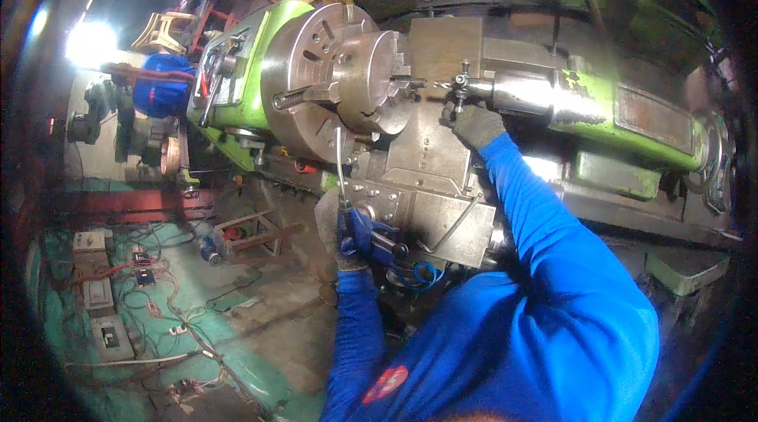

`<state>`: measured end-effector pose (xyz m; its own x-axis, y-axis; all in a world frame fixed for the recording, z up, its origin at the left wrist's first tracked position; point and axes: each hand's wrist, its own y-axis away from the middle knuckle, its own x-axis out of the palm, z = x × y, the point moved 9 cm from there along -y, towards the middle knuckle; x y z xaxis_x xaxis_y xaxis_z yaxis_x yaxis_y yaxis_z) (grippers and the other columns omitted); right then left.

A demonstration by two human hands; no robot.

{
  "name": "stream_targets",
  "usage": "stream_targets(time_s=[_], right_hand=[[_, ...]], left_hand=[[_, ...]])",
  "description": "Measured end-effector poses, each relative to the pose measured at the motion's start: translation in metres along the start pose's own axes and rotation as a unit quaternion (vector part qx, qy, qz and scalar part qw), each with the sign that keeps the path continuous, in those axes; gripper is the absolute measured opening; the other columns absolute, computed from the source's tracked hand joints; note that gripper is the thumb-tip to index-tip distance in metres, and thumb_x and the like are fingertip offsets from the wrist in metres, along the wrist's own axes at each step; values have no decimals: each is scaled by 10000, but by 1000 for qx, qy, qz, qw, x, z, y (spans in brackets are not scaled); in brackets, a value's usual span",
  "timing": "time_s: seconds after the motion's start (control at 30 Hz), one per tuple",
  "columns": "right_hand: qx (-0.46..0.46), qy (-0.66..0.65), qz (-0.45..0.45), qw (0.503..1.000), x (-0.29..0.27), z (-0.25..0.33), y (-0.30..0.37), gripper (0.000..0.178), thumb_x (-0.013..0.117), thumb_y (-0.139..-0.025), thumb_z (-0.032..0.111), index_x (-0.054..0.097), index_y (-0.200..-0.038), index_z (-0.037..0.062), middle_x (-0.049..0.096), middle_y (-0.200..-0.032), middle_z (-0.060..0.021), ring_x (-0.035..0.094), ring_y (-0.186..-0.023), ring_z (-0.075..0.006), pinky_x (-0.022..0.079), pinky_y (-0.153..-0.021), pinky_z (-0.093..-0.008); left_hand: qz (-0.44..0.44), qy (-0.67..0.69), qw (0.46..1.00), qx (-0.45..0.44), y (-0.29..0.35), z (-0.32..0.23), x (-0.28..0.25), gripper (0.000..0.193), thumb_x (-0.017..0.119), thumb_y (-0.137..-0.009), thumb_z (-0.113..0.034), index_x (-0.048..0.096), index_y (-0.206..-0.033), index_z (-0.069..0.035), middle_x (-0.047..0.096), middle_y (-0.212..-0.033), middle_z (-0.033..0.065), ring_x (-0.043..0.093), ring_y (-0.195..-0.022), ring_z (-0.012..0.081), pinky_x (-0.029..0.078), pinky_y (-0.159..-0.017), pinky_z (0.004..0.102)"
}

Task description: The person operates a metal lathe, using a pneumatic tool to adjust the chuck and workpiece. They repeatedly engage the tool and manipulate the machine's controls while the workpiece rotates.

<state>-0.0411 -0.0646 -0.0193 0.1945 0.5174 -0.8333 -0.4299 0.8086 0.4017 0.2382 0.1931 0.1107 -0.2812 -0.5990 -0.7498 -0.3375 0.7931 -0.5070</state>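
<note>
My left hand (pixel 330 226), in a grey glove, is closed around a blue air blow gun (pixel 365 234). Its long, bent metal nozzle (pixel 340 155) points up past the front of the lathe chuck. My right hand (pixel 478 127), also gloved, reaches to the tailstock, with its fingers curled at the drill chuck (pixel 464 89). A drill bit (pixel 442 85) sticks out of that chuck to the left. It faces a round metal workpiece (pixel 380 82) gripped by the large lathe chuck (pixel 304 67). The right fingertips are partly hidden.
Below the chuck lies the carriage with its tool post (pixel 383 202) and a bent wrench (pixel 452 225). The green tailstock (pixel 604 106) ends in a handwheel (pixel 714 157). Cables and switch boxes (pixel 110 337) lie on the green floor at left. A metal tray (pixel 685 272) stands at right.
</note>
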Motion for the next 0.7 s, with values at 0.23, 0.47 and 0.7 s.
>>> stream_targets(time_s=[0.23, 0.47, 0.7], right_hand=[[36, -74, 37, 996, -9, -3, 7, 442, 350, -1116, 337, 592, -1393, 91, 650, -1352, -151, 650, -1174, -324, 468, -1107, -423], [-36, -113, -104, 988, 18, -21, -20, 459, 453, -1054, 527, 648, -1353, 239, 633, -1397, -218, 597, -1309, -396, 535, -1025, -551], [23, -72, 13, 997, 6, -7, -5, 440, 337, -1116, 396, 553, -1450, 208, 620, -1420, -173, 615, -1269, -348, 465, -1138, -444]], left_hand=[[-27, 1, 1000, 4, -4, 1, 3, 266, 672, -957, -223, 666, -1206, -128, 665, -1124, 77, 615, -1061, 256, 509, -944, 403], [5, 49, 998, 38, -12, -35, -7, 408, 724, -901, -149, 664, -1298, -72, 692, -1214, 125, 638, -1170, 313, 510, -1011, 445], [-51, 118, 991, -31, -7, -15, -8, 230, 582, -1020, -158, 694, -1197, -63, 714, -1145, 93, 669, -1032, 218, 552, -906, 375]])
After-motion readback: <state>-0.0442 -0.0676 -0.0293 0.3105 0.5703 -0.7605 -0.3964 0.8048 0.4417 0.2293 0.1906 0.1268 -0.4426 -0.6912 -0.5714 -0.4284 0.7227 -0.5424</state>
